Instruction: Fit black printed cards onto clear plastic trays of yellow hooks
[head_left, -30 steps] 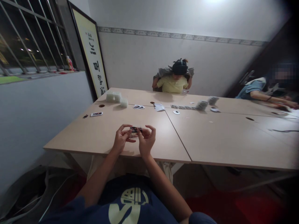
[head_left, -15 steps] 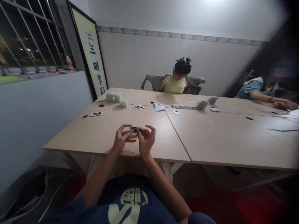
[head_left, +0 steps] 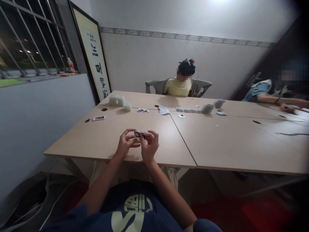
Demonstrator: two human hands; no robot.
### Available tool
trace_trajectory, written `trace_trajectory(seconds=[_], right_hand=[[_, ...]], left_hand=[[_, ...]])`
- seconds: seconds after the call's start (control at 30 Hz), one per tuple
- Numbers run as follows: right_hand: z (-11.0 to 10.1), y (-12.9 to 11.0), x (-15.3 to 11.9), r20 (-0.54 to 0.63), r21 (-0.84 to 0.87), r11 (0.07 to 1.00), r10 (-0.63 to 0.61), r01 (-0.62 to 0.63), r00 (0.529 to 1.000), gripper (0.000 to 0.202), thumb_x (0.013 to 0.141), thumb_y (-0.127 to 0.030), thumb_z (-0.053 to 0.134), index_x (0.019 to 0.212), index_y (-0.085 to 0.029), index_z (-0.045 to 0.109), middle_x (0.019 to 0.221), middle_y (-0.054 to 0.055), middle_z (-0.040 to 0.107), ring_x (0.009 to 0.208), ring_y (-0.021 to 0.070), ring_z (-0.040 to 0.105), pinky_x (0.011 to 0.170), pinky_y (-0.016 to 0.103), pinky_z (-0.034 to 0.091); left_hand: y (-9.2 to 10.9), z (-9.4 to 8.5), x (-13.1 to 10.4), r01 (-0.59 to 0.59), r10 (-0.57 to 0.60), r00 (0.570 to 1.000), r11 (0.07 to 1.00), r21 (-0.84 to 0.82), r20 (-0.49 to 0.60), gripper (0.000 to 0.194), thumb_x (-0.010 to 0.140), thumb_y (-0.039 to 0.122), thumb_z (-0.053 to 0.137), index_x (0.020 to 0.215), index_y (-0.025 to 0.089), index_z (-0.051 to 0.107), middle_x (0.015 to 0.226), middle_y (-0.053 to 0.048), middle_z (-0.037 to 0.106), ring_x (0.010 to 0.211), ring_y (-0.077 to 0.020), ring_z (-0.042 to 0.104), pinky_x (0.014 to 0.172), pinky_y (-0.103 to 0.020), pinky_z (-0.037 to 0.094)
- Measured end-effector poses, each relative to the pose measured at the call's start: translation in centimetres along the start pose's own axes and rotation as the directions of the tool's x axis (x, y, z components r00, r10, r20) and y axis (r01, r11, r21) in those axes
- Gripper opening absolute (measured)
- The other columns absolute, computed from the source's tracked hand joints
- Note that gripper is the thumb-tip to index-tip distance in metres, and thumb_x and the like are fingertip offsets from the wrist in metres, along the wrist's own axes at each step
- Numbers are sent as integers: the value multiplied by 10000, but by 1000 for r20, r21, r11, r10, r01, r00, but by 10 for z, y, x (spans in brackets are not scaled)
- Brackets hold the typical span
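Note:
Above the near edge of the table, both of my hands hold one small clear piece with a dark printed picture label (head_left: pixel 138 134) on it. My left hand (head_left: pixel 123 145) grips its left side, fingers curled round the edge. From the right, my right hand (head_left: pixel 149 146) holds it, with the thumb pressed on the printed face. Fingers cover part of the piece, so its exact kind is unclear. On the table to the left lie a white slab with a dark picture (head_left: pixel 99 118) and a small dark item (head_left: pixel 87 120).
Farther back on the table (head_left: pixel 159 129) stand pale translucent stacks (head_left: pixel 116 100), printed cards (head_left: pixel 143 110), white paper (head_left: pixel 164 111), a white disc (head_left: pixel 181 116) and grey-white stacks (head_left: pixel 208 109). One person (head_left: pixel 180 85) sits opposite; another (head_left: pixel 263 91) works at the far right.
My right hand has shifted slightly left and its fingers have closed in over the right end of the piece. The piece is tilted a little differently. My left hand is nearly unmoved.

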State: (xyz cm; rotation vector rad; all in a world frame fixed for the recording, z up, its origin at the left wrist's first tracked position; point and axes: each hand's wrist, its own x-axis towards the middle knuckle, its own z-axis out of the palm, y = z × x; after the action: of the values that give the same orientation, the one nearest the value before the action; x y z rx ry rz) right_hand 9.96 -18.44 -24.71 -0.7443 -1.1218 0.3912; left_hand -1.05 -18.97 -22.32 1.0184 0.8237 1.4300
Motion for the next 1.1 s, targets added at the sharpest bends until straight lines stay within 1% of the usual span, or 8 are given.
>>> trace_trajectory(seconds=[0.13,0.33,0.47,0.6,0.7,0.8,0.97,1.1], right_hand=[[2,7,-5,5,-87,985,-147,147,989,209,901,-230,668,1092,-232,581,848,20,765,772,171,767,705,306,639],[1,14,-7,45,-172,929,-325,327,945,214,915,-183,643,1118,-233,596,881,38,791,819,183,787,785,333,652],[1,15,-7,44,-199,905,-374,375,926,191,919,-186,640,1099,-239,604,879,39,782,782,172,774,712,303,646],[3,15,-8,3,-208,913,-357,350,934,241,914,-170,638,1139,-240,587,920,50,767,779,161,750,608,262,609],[4,14,-8,-5,-199,925,-331,323,944,248,909,-182,642,1141,-244,579,916,45,761,781,158,738,614,265,603],[4,12,-8,12,-182,938,-297,294,955,208,903,-203,650,1098,-247,594,900,34,759,711,140,711,600,261,589],[5,8,-6,34,-137,969,-204,207,978,133,869,-220,671,988,-243,619,847,23,759,652,130,676,597,266,568],[4,4,-5,34,-73,995,-73,75,997,208,834,-230,691,1019,-241,598,805,6,758,617,130,664,586,265,553]], left_hand=[[-3,-1,1,-13,13,1000,1000,18,-21,634,595,302,908,1120,179,573,776,-20,774,642,-195,742,601,-311,637],[-5,-2,1,-1,2,1000,999,34,-22,616,614,331,896,1109,186,559,691,8,741,585,-179,713,552,-295,619],[-6,-1,2,-1,2,1000,999,50,-19,576,630,351,881,1080,203,552,703,4,749,632,-197,731,546,-278,604],[-7,-1,2,0,1,1000,998,69,-12,545,627,332,870,1058,198,566,722,-13,764,664,-212,740,547,-277,596],[-8,-1,1,-3,4,1000,997,81,-18,531,642,336,868,1059,196,570,741,-20,769,673,-214,740,548,-280,597],[-12,-1,1,-6,10,999,995,96,-40,506,675,331,871,1060,196,572,763,-13,761,647,-192,726,536,-265,591],[-17,-2,2,22,-9,996,990,139,-90,309,875,221,767,1129,154,603,843,-2,709,608,-125,671,521,-228,562],[-17,-2,3,62,-45,993,986,153,-112,241,970,227,676,1189,140,622,948,-27,690,673,-120,665,565,-241,578]])
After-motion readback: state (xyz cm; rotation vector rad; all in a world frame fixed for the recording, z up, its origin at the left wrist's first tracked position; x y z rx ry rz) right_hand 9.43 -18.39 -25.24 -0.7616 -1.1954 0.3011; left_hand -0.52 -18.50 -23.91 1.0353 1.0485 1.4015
